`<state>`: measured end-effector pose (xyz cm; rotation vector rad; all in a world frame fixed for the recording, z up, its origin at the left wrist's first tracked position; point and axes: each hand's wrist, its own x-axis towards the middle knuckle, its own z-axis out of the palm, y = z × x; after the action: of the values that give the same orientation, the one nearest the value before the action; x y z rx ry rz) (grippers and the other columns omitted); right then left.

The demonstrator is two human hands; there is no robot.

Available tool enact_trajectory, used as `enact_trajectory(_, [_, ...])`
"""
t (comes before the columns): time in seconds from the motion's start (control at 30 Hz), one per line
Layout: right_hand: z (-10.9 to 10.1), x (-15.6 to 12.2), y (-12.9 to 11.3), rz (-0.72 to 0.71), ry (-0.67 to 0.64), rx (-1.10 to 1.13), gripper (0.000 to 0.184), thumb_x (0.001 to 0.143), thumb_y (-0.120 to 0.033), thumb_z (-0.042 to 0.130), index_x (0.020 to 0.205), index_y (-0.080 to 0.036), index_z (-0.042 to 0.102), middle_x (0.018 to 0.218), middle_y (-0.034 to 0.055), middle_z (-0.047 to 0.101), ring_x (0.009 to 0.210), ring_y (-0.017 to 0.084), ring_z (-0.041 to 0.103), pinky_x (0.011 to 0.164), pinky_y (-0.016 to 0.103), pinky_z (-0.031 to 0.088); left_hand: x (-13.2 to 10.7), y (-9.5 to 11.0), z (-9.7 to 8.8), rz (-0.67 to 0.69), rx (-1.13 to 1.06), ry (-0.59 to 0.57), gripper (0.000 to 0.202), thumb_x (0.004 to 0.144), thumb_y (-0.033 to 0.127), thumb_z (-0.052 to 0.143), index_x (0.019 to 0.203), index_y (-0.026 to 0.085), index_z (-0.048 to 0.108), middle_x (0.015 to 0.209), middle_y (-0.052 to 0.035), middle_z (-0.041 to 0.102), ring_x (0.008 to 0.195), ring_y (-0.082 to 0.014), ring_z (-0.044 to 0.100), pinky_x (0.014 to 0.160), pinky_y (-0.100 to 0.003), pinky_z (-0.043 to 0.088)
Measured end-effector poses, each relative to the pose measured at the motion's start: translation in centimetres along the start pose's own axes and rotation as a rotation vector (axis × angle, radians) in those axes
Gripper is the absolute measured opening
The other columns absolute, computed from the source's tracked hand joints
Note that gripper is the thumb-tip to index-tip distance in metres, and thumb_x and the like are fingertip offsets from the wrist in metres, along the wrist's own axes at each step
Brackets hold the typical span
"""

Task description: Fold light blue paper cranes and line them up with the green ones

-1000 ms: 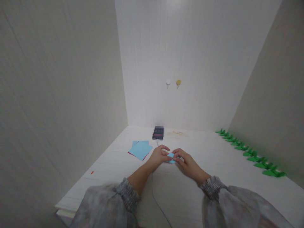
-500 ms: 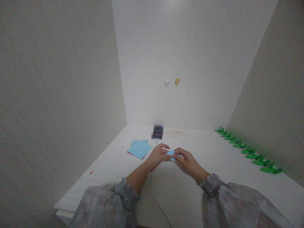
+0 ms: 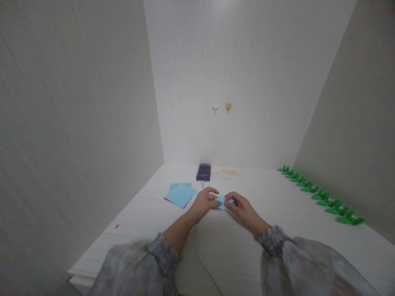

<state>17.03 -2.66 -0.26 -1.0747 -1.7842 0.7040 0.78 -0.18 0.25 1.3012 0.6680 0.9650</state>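
1. Pinching a small piece of blue paper [image 3: 221,201] from both ends, a person works at a white tabletop [image 3: 148,218]. The paper sits between the two hands, partly covered by the fingers.

2. At its left end, the left hand [image 3: 202,204] grips the paper, the thumb lying along the near side and the forefinger stretched out above, apart from the sheet.

3. At its right end, the right hand [image 3: 242,206] holds the paper between thumb and forefinger, their tips closed together on it. Whether the paper touches the tabletop below cannot be told.

4. Behind the hands stands a dark device [image 3: 204,172], its screen blurred into blocks; any writing on it is unreadable. A pale cable [image 3: 202,263] runs along the tabletop, passing beneath the left arm.

5. Left of the hands, overlapping blue sheets [image 3: 181,195] lie flat, a red edge showing underneath. Nearer the tabletop's left edge rests a small orange-red scrap [image 3: 117,226].

6. Along the right side, well apart from the hands, green folded figures [image 3: 323,198] stand in a slanting row.

7. On the back wall, a white hook [image 3: 215,106] and a yellow hook [image 3: 228,106] hang side by side.
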Motion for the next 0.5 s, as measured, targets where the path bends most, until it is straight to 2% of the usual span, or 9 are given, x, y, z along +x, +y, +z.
enact_trajectory(0.13, [0.1,0.1,-0.2,0.041,0.052,0.067,0.015,0.066,-0.027,0.056,0.073,-0.018,0.046,0.066,-0.0021,0.048,0.063,0.012,0.046,0.058,0.024,0.036,0.0,0.0,0.0,-0.003,0.021,0.016,0.04,0.052,0.016,0.067,0.084,0.015,0.042,0.061,-0.0004,0.061,0.05,-0.0103,0.055,0.054,-0.023,0.041])
enact_trajectory(0.37, [0.7,0.2,0.5,0.156,-0.009,0.436,0.029,0.062,-0.028,0.061,0.08,-0.02,0.039,0.063,-0.0034,0.051,0.056,0.011,0.049,0.052,0.023,0.036,-0.2,0.1,0.2,-0.006,0.038,0.025,0.04,0.052,0.019,0.068,0.083,0.014,0.044,0.062,-0.0015,0.061,0.052,-0.011,0.056,0.055,-0.023,0.041])
enact_trajectory(0.5, [0.5,0.1,0.8,0.171,-0.005,0.444,0.033,0.06,-0.027,0.062,0.082,-0.021,0.039,0.063,-0.0034,0.052,0.057,0.012,0.051,0.052,0.024,0.038,-0.2,0.1,0.2,-0.049,0.05,-0.003,0.047,0.048,0.02,0.071,0.085,0.014,0.044,0.063,-0.0019,0.061,0.055,-0.0123,0.057,0.057,-0.025,0.042])
